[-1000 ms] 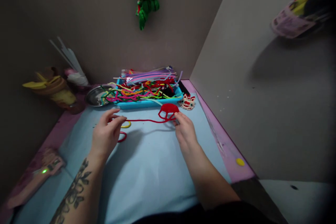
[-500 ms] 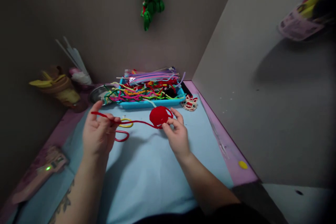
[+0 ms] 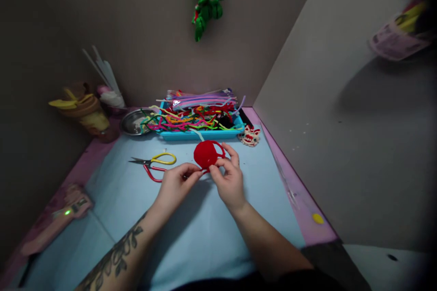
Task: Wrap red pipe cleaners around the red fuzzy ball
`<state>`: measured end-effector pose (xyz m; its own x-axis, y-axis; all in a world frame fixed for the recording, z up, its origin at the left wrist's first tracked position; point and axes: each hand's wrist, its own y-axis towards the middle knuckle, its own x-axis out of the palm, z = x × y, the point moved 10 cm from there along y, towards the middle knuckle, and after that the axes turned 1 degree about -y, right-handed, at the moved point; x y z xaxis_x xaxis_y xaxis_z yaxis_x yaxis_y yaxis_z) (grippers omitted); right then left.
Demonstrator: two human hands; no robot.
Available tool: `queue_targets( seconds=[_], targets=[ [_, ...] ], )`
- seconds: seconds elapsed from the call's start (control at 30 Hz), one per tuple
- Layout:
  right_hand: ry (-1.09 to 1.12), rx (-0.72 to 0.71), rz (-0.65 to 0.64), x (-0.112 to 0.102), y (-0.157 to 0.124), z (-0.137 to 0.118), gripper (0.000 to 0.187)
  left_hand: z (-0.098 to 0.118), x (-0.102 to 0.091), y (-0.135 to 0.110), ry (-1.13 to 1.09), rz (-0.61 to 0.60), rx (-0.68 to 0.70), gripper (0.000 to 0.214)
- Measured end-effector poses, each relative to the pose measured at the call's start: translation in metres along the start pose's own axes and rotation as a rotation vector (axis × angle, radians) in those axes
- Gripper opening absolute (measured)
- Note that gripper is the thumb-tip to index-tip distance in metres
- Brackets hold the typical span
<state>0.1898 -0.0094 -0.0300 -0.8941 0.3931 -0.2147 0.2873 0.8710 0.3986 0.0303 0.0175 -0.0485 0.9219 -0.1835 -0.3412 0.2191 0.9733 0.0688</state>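
A round, fuzzy red disc (image 3: 205, 154), seemingly made of pipe cleaner, is held above the blue cloth, with a curved red loop on its right side. My right hand (image 3: 231, 179) pinches its lower right edge near the loop. My left hand (image 3: 179, 184) is closed at the disc's lower left, thumb and finger gripping the red pipe cleaner strand close to the rim. Most of the strand is hidden by my fingers. To the left of the disc, scissors (image 3: 147, 163) with one yellow and one red handle lie on the cloth.
A blue tray (image 3: 201, 135) of colourful pipe cleaners stands at the back, beside a metal dish (image 3: 131, 122). A beige-and-red face ornament (image 3: 250, 136) lies to its right. A pink glue gun (image 3: 61, 225) is at the left. Grey walls rise behind and right.
My left hand has moved right and slid along the red strand to the disc, uncovering the scissors. My right hand keeps its hold on the disc. The view has shifted slightly.
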Motion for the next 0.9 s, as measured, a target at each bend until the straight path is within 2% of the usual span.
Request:
queue_targets(
  seconds=[0.13,0.33,0.53,0.83,0.9],
  targets=[
    [0.003,-0.029,-0.024,0.005,-0.002,-0.005,0.008,-0.006,-0.002,0.001,-0.102,0.061,-0.034,0.014],
    [0.002,0.011,-0.028,0.009,-0.006,0.002,0.007,-0.02,0.003,-0.003,-0.46,0.236,-0.13,0.026],
    [-0.042,0.047,-0.013,0.013,-0.008,0.006,0.007,-0.026,0.013,-0.011,-0.66,0.298,-0.178,0.034],
    [-0.082,0.022,0.04,0.009,-0.007,0.004,0.006,-0.033,0.027,-0.009,-0.857,0.226,-0.23,0.043],
    [-0.108,-0.01,0.064,0.007,-0.008,0.002,0.013,-0.034,0.03,-0.009,-0.913,0.219,-0.233,0.045]
  ],
)
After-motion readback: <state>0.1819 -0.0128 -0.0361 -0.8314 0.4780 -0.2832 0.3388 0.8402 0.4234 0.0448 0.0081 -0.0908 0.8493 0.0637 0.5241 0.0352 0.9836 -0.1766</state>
